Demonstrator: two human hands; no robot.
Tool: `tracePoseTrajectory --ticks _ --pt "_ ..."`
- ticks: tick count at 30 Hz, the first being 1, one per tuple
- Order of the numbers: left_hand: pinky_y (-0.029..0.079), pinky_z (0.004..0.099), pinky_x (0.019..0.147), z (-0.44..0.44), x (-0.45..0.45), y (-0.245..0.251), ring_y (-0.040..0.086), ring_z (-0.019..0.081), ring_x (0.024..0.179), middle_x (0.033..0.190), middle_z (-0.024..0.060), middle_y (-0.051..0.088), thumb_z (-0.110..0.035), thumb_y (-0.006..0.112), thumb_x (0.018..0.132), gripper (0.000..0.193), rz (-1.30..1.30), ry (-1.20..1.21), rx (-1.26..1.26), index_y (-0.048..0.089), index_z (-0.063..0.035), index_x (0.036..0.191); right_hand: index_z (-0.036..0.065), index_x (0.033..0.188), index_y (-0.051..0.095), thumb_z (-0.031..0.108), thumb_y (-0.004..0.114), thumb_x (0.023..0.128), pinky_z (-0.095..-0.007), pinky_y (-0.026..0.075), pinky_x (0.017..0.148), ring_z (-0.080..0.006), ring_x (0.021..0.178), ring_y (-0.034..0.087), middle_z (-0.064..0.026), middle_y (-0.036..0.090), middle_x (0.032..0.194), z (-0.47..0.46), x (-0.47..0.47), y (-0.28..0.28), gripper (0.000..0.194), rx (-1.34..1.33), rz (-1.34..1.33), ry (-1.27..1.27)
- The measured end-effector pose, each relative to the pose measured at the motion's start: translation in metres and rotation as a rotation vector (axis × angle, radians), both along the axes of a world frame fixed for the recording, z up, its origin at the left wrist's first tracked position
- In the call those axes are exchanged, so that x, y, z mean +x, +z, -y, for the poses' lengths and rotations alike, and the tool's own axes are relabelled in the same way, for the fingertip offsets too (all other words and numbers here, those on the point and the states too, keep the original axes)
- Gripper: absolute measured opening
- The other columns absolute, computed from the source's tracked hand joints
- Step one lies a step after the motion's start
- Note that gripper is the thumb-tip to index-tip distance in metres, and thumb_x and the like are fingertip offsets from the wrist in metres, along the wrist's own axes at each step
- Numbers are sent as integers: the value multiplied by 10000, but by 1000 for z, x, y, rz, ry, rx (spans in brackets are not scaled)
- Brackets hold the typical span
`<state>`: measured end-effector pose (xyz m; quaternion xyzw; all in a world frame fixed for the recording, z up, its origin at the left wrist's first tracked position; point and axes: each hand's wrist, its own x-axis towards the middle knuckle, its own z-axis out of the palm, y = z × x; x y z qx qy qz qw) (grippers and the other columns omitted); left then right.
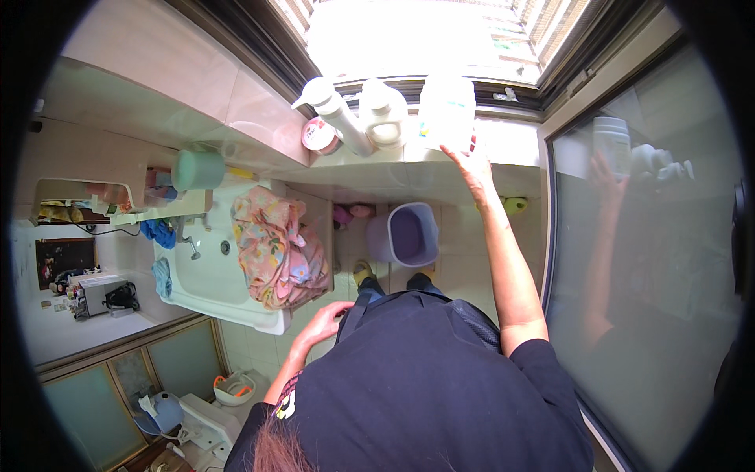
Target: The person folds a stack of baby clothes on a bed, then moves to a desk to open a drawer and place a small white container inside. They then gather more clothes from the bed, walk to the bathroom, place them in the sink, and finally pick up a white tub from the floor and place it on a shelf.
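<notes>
My right hand [469,167] is at the window sill, its fingers around the lower part of a large white plastic container [446,112]. Glare washes out much of the container. To its left on the sill stand a white bottle [382,115], a white pump bottle [342,118] and a pink-and-white round tub [320,136]. Down beside my waist is my left hand [326,321], with bent fingers near the edge of my dark top; no object shows in it. Near it, pink floral cloth [277,248] lies bunched on the edge of the white washbasin [206,265].
A lilac plastic bin [413,234] stands on the tiled floor in front of my feet. At right is a glass window pane [643,248] with reflections. The basin has a metal faucet [193,249]; a blue cloth [158,232] hangs near it. A toilet-seat-like white item [235,388] sits lower left.
</notes>
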<state>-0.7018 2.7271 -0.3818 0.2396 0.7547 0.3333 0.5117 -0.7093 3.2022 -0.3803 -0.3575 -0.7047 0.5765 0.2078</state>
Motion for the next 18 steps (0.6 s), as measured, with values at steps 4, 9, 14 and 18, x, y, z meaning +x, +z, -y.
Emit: tracePoseTrajectory --ticks 4,9,14,18 --pt "472 374 939 -68 -43 13 597 300 1092 1165 166 611 -138 569 897 328 -378 -85 123 592 -11 1198 -42 1390 353 458 820 716 -374 466 963 -263 1096 613 -200 571 1261 0 0 0 961 23 -2 -2" --pt "426 395 1018 -206 -73 40 514 342 1197 1286 170 530 -79 614 860 402 -764 -24 479 545 -25 1253 -47 1400 337 425 828 718 -363 480 939 -254 1089 613 -202 564 1266 4 -1 8 963 -14 -6 -13" --pt "339 439 1105 -312 -88 57 367 371 1337 1444 182 373 -27 606 828 623 -927 -63 624 409 -52 1418 -10 1402 391 344 830 747 -347 478 926 -221 1113 579 -158 551 1286 7 1 22 864 -92 -120 0" --pt "346 463 1096 -343 -90 44 377 402 1319 1444 196 380 31 612 790 659 -1008 8 619 417 -46 1415 -7 1422 373 350 809 770 -364 450 975 -237 1201 522 -164 498 1354 7 1 26 862 -93 -70 -7"
